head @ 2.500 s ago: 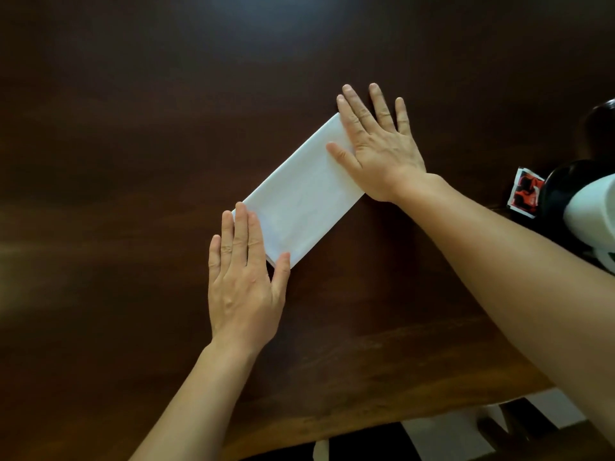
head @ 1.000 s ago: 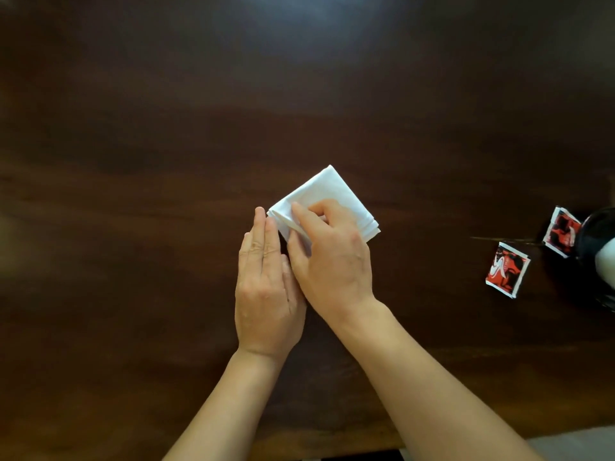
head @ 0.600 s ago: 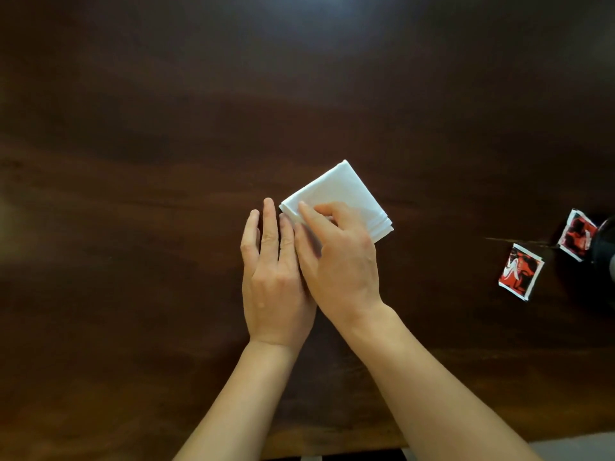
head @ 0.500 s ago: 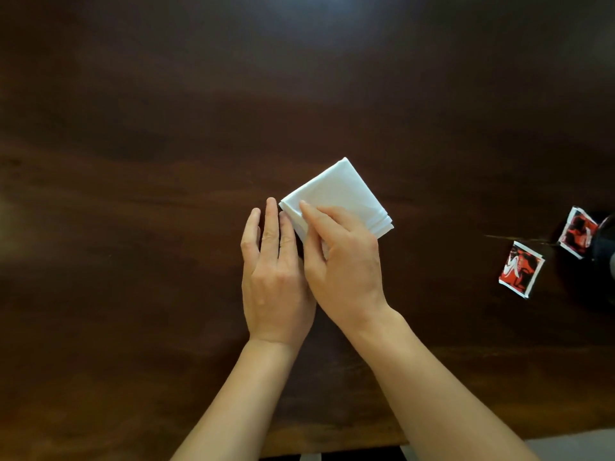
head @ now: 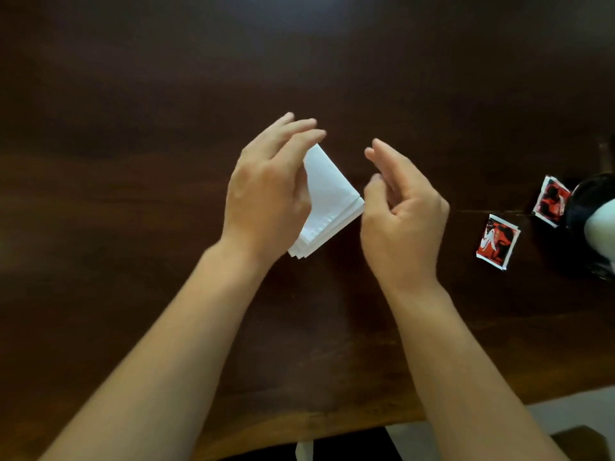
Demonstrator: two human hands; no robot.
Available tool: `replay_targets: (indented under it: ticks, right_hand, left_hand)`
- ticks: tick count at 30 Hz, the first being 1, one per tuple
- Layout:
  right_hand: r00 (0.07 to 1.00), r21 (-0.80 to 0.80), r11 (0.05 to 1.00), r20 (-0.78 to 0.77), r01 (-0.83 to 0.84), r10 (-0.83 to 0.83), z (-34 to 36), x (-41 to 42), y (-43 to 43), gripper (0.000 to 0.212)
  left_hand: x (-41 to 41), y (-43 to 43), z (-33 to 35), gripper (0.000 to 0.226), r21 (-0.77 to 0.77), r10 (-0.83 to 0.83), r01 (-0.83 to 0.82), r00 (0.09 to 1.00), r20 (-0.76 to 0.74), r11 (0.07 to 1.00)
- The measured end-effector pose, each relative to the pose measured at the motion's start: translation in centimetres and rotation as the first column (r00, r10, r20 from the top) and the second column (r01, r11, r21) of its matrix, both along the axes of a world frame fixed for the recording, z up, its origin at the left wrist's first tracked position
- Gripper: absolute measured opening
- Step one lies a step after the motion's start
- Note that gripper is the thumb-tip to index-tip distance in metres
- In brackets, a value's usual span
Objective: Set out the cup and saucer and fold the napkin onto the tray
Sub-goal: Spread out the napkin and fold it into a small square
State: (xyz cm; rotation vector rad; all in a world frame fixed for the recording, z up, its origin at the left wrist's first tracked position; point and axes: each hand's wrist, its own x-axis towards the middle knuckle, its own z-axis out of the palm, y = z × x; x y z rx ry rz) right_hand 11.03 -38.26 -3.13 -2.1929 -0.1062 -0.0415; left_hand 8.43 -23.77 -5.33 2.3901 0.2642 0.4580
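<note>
The white napkin [head: 329,201], folded into a small layered square, lies on the dark wooden table [head: 166,94], one corner pointing away from me. My left hand [head: 266,191] is raised over its left half with straight fingers reaching past the far corner. The thumb is hidden, and I see no grip. My right hand [head: 399,211] hovers beside the napkin's right corner, fingers loosely curled and holding nothing. At the right edge a white cup [head: 604,227] sits on something round and black [head: 579,214], both cut off by the frame.
Two red, black and white sachets [head: 497,241] [head: 550,201] lie on the table to the right, near the black object. The table's near edge [head: 299,427] runs below my forearms, with pale floor beyond it.
The long napkin strip was folded into a small square and pressed flat by both hands. Both hands have now lifted off it and moved apart, left and right.
</note>
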Motion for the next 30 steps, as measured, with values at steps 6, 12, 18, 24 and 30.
replay_targets:
  ticks: [6,12,18,24,30]
  right_hand:
    - [0.971,-0.459,0.856,-0.123,-0.239,0.205,-3.5,-2.8,4.0,0.060]
    - [0.928,-0.573,0.741,-0.317,-0.351,0.194,-4.5,-5.1,4.4,0.079]
    - [0.901,-0.551,0.745,-0.406,-0.376,0.155,-3.5,-5.6,4.0,0.080]
    - [0.874,-0.494,0.764,-0.449,-0.414,0.184,-3.0,-6.0,2.5,0.082]
    - [0.783,-0.506,0.609,-0.497,-0.611,0.373,-2.2,-3.8,-0.1,0.078]
  left_hand:
    - [3.0,3.5,-3.0,0.046,0.241,-0.340,0.433,0.875,-0.345,0.869]
    - [2.8,4.2,-3.5,0.053,0.345,-0.328,0.456,0.869,-0.370,0.820]
    - [3.0,4.3,-3.1,0.053,0.363,-0.315,0.474,0.852,-0.418,0.802]
    - [2.8,4.2,-2.9,0.051,0.339,-0.299,0.450,0.861,-0.412,0.826]
    - [0.1,3.7,-2.7,0.055,0.269,-0.234,0.364,0.880,-0.414,0.892]
